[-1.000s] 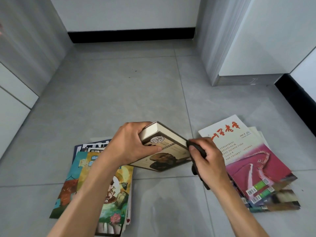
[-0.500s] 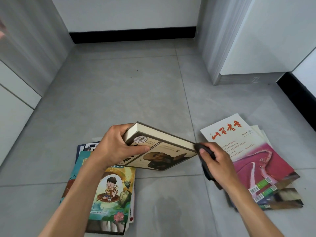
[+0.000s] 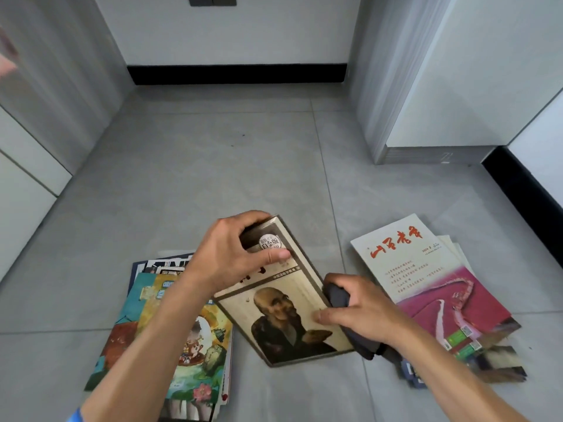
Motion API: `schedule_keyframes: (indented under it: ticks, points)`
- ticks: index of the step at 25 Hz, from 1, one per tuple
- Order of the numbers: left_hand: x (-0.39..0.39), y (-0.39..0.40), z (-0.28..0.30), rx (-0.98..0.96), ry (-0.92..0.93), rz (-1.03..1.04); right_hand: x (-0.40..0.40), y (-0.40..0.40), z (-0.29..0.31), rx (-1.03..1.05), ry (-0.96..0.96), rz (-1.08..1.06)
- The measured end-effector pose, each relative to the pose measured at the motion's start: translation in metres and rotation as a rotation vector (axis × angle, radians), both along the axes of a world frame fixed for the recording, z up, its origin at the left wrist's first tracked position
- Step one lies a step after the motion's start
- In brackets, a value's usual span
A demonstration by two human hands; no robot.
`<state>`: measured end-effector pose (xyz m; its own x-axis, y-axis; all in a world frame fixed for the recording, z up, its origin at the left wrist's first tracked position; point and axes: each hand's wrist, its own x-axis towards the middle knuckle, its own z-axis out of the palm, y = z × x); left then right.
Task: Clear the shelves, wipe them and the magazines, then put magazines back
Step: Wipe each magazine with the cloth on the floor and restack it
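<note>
My left hand (image 3: 231, 254) grips the top end of a thick beige book (image 3: 292, 318) with a portrait of a bald man on its cover, holding it above the floor between two stacks. My right hand (image 3: 362, 312) holds a dark grey cloth (image 3: 338, 295) against the book's right edge, thumb lying on the cover. A stack of colourful illustrated magazines (image 3: 189, 339) lies on the floor under my left forearm. A second stack, topped by a white and pink magazine with red characters (image 3: 426, 278), lies to the right.
The grey tiled floor (image 3: 213, 178) stretches ahead to a white wall with a black skirting board (image 3: 237, 74). A grey cabinet side (image 3: 45, 86) stands on the left, and a white cabinet with a grey side panel (image 3: 426, 86) on the right.
The book has turned so its cover faces up and its long side runs towards me. My right hand with the cloth has slid down along the book's right edge.
</note>
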<state>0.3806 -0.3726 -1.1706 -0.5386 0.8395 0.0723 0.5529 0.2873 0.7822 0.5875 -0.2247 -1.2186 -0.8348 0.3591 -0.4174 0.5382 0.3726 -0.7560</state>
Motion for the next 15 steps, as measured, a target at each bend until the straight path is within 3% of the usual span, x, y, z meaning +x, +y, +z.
schedule_keyframes:
  ticks: [2,4,9,11,15]
  points:
    - [-0.001,0.005,-0.013,-0.019,0.136,0.006,0.02,-0.014,-0.007,-0.339,-0.011,-0.198]
    - [-0.009,-0.003,-0.035,-0.165,0.154,-0.056,0.037,-0.026,-0.016,-0.563,0.009,-0.378]
    - [-0.005,-0.04,-0.087,-0.679,0.134,-0.322,0.055,-0.021,-0.019,-0.823,-0.045,-0.561]
    - [0.013,-0.048,-0.105,-0.602,0.164,-0.357,0.058,-0.014,-0.014,-0.834,-0.068,-0.576]
    - [0.04,-0.051,-0.126,-0.086,0.295,-0.21,0.061,-0.01,0.005,-0.996,-0.09,-0.623]
